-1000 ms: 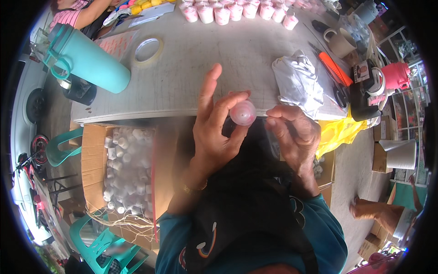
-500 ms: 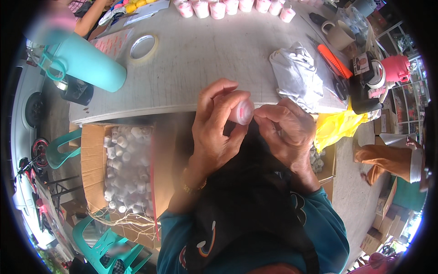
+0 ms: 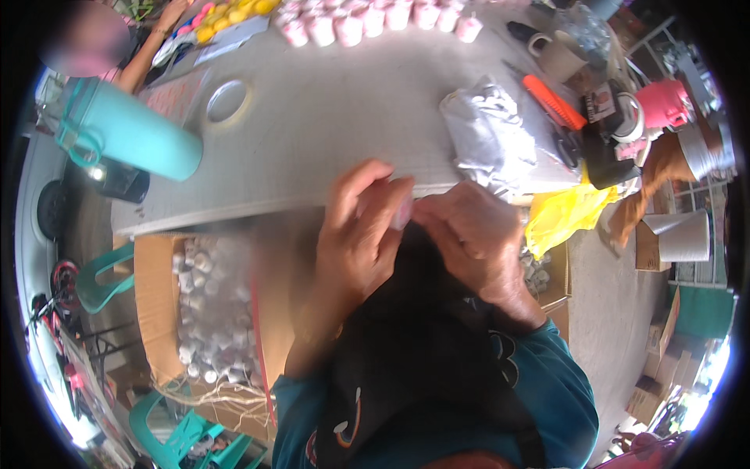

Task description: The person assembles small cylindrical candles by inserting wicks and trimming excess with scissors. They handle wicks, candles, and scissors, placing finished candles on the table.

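Busy workshop w/ a long grey counter (image 3: 328, 117) across the mid-view, white vehicle (image 3: 37, 168) in the bkgd at far L. Nearby: green plastic chair (image 3: 98, 301). On counter's L end, turquoise bottle (image 3: 141, 129) lies tilted, dark cup (image 3: 121, 184) just beside it. Co-worker's arm (image 3: 148, 56) reaches in at upper L, near yellow items (image 3: 234, 16). Below counter edge, open cardboard box (image 3: 156, 313) full of small white pcs (image 3: 199, 344), partly hazy. Tape roll (image 3: 246, 100) lies flat to R of bottle. Pink-and-white cups (image 3: 351, 30) stand in rows at the back, approx. centre.

L hand (image 3: 361, 234) is up at the counter's near edge, fingers + thumb curled round a small pink piece (image 3: 404, 213); most of it's hidden behind the fingers. R hand (image 3: 480, 234) is right beside it, fingertips bunched tog. at the piece's R side; blurred, so can't tell if they touch it or grip anything.

Further R: crumpled white bundle (image 3: 488, 133) on counter, then orange tool (image 3: 555, 102), mug (image 3: 564, 59) behind, dark-handled scissors (image 3: 568, 148), yellow bag (image 3: 566, 215) hanging off the edge. Pink jug (image 3: 662, 103) beyond; white roll (image 3: 687, 237) lower, far R.
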{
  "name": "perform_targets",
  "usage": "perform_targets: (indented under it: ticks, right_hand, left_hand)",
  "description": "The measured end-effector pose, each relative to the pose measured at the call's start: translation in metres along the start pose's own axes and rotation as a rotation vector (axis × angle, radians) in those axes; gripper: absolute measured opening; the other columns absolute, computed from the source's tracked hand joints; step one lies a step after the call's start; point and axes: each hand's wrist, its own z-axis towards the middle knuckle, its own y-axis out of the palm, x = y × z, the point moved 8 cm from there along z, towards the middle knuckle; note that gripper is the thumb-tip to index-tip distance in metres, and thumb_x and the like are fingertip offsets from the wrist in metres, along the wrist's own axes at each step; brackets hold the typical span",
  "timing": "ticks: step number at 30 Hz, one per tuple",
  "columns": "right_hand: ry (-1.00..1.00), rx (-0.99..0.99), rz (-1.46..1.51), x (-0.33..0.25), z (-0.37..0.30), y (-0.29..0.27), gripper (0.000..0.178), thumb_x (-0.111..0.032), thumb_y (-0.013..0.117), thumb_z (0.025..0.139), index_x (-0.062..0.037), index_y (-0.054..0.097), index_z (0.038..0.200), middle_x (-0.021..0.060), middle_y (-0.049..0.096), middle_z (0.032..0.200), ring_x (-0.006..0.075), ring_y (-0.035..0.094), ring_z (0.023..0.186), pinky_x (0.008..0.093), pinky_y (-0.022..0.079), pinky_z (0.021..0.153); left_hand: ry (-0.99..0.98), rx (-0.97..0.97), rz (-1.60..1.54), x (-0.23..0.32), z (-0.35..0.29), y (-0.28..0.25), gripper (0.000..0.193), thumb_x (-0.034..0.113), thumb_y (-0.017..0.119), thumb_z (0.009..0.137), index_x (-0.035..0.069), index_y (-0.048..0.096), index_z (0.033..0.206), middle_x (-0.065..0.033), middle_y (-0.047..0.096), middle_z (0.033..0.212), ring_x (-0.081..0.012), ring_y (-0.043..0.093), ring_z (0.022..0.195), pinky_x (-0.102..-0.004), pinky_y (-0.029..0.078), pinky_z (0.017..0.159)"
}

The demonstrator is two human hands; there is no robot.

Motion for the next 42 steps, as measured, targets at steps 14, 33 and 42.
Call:
perform_targets:
  ticks: [14,33,42]
  right_hand:
    - [0.14,-0.084,0.191,0.011,-0.001,0.004,0.017,0.007,0.07,0.077,-0.002,0.062,0.09,0.0091,0.066,0.082,0.022,0.068,0.075,0.0306,0.052,0.064]
    - [0.18,-0.192,0.482,0.033,-0.003,0.009,0.01,0.004,0.066,0.082,0.0002,0.063,0.091,0.0112,0.061,0.084,0.0273,0.063,0.077,0.0356,0.048,0.065]
    - [0.289,-0.194,0.542,0.044,-0.016,0.015,0.018,0.002,0.07,0.081,-0.0025,0.064,0.098,0.0067,0.065,0.087,0.0171,0.065,0.078,0.0294,0.05,0.068]
  left_hand:
    - [-0.059,-0.084,-0.031,-0.006,0.001,0.003,0.051,-0.008,0.075,0.066,0.007,0.065,0.114,-0.0103,0.059,0.111,-0.0254,0.063,0.094,-0.0333,0.054,0.076]
    - [-0.207,-0.237,-0.42,-0.041,-0.011,0.004,0.054,-0.001,0.084,0.066,-0.001,0.059,0.114,-0.0116,0.058,0.114,-0.0185,0.059,0.104,-0.0303,0.051,0.089]
    - [-0.343,-0.182,-0.724,-0.045,-0.016,0.011,0.092,0.0,0.087,0.062,0.004,0.037,0.139,-0.0126,0.062,0.109,-0.0188,0.062,0.1,-0.031,0.053,0.085]
